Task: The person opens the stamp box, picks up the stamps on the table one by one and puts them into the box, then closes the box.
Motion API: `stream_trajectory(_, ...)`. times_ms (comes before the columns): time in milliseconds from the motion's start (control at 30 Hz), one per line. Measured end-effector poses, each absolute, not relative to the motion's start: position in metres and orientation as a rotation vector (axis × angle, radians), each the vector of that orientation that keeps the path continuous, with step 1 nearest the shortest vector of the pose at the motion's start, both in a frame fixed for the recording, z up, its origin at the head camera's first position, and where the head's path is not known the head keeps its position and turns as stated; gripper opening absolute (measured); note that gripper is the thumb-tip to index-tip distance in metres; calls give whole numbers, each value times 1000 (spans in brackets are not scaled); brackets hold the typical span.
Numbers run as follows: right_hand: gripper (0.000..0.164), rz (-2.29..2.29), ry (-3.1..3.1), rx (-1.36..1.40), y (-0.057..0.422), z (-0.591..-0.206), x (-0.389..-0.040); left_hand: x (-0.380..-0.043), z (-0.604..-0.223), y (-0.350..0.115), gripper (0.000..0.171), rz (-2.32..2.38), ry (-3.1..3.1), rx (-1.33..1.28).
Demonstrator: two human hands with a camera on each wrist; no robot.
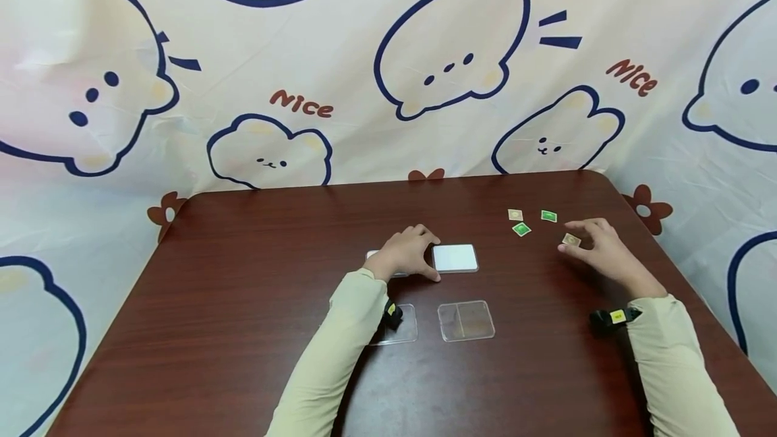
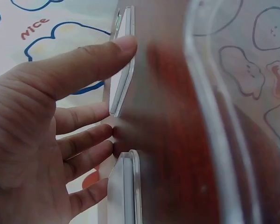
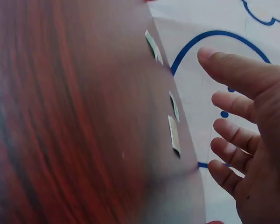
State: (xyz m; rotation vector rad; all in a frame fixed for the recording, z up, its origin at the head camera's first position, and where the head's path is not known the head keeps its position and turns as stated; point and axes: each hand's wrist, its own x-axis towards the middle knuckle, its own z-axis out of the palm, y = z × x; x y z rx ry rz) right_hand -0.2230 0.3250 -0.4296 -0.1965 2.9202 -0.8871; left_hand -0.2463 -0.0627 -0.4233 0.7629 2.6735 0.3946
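Four cards (image 1: 521,229) lay apart on the table (image 1: 243,329), perhaps to stay easily picked. The right hand (image 1: 603,253), thumb and fingers parted, gripped nothing beside the tan one (image 1: 571,240). The left hand (image 1: 409,253), loosely spread, perhaps steadied two boxes (image 1: 456,258); contact was unclear.

Toward six o'clock in the head view, the left hand (image 1: 403,253) hides most of a white case (image 1: 371,254); the left sleeve (image 1: 330,349) covers part of a clear tray (image 1: 408,332). Near three, the small cards (image 1: 521,229) carry markings too tiny to read. A clear rim (image 2: 212,121) blurs at three o'clock in the left wrist view; in the right, the surface (image 3: 37,116) blurs at nine and the right hand (image 3: 270,140) is cropped at three.
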Motion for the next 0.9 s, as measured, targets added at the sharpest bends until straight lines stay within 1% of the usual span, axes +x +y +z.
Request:
stream_trajectory(233, 72, -803, 2887, -146, 338, -434, -231, -246, -423, -63, 74, 375, 2673, 766)
stream_trajectory(367, 74, -745, 2878, -160, 346, -436, -234, -246, -423, -63, 73, 388, 2669, 762)
stream_trajectory(633, 69, -723, 2921, -199, 354, -447, -239, -246, -425, -61, 69, 388, 2674, 749)
stream_trajectory(900, 55, -793, 2924, -155, 354, -448, -242, -246, -425, -61, 68, 384, 2676, 743)
